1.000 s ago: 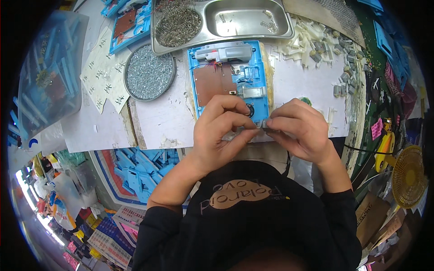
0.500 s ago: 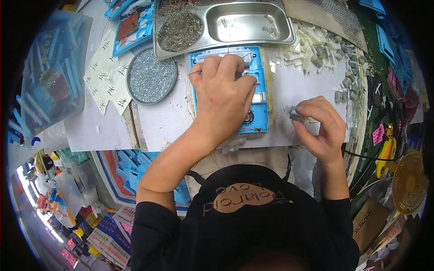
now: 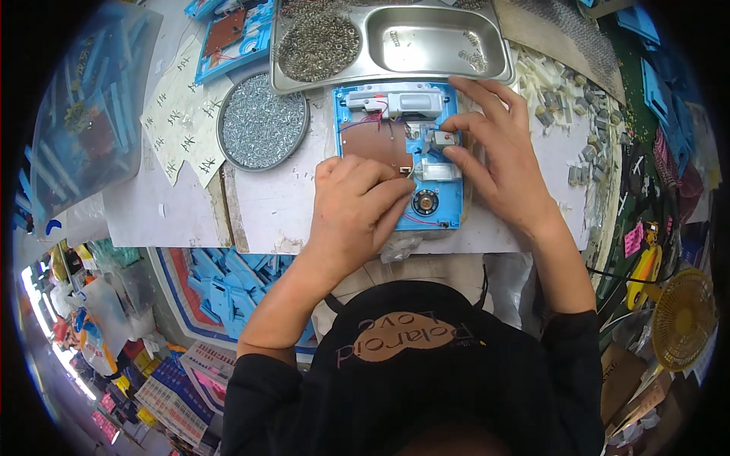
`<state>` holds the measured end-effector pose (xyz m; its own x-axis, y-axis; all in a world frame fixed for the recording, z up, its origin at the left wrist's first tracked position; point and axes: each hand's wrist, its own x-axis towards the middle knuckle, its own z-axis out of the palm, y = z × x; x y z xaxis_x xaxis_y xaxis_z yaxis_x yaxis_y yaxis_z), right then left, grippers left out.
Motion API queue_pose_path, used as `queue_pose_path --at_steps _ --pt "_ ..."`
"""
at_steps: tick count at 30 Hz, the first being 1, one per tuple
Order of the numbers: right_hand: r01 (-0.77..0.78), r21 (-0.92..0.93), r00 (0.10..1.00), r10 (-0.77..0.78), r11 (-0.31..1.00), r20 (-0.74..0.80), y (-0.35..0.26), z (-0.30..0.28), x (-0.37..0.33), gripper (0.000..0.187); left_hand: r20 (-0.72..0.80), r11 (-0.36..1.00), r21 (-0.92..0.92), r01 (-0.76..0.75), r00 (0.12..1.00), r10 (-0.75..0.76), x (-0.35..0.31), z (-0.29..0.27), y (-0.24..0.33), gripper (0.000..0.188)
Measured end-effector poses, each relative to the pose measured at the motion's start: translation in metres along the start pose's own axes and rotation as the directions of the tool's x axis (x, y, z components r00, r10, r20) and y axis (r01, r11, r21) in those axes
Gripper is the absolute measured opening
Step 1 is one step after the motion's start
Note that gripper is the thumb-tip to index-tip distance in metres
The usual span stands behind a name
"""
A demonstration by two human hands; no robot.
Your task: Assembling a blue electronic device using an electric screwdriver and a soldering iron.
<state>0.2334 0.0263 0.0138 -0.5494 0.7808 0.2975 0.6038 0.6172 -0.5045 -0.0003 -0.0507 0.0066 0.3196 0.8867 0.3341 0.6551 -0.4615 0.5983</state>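
A blue plastic housing [image 3: 443, 214] lies in front of me with a brown circuit board [image 3: 372, 143], a grey-and-white cylindrical part [image 3: 414, 105] and a round black speaker [image 3: 426, 202] in it. With thumb and index finger my right hand [image 3: 506, 156] grips a small grey motor block [image 3: 444, 138] at the housing's right side; its other fingers reach up past the far right corner. My left hand [image 3: 351, 209] is pinched over the board's near edge, close to a small white connector [image 3: 405, 170]. What sits between its fingertips is too small to name.
Left of the housing stands a round dish of small screws [image 3: 264, 125]. A steel tray [image 3: 433, 72] with metal springs and small parts lies behind it. Loose grey motor blocks and white pieces [image 3: 563, 95] are scattered right. A clear bin of blue parts [image 3: 84, 129] stands far left.
My left hand has moved down from the housing's far part to the board's near edge, uncovering the board. My right hand has brought the grey motor block from the table to the housing.
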Motion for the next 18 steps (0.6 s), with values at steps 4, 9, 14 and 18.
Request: queue_pose_path --at_steps 4,9,14,18 --pt "-0.018 -0.034 0.999 0.019 0.999 0.039 -0.002 -0.002 0.006 0.025 -0.123 0.991 -0.130 0.038 0.991 -0.054 0.001 -0.017 -0.012 0.022" --pt "-0.046 -0.072 0.995 0.052 0.996 0.085 -0.008 -0.005 0.015 0.021 -0.289 0.976 0.121 0.183 0.947 -0.142 0.018 -0.013 -0.033 0.025" --pt "-0.074 -0.084 0.991 0.082 0.994 0.104 -0.009 -0.008 0.018 0.024 -0.265 0.985 0.087 0.152 0.956 -0.124 0.034 -0.007 -0.031 0.024" --pt "0.001 -0.153 1.000 -0.005 0.988 -0.026 -0.015 -0.012 0.020 0.027 -0.282 0.998 0.013 0.060 0.958 -0.054 0.043 -0.006 -0.033 0.019"
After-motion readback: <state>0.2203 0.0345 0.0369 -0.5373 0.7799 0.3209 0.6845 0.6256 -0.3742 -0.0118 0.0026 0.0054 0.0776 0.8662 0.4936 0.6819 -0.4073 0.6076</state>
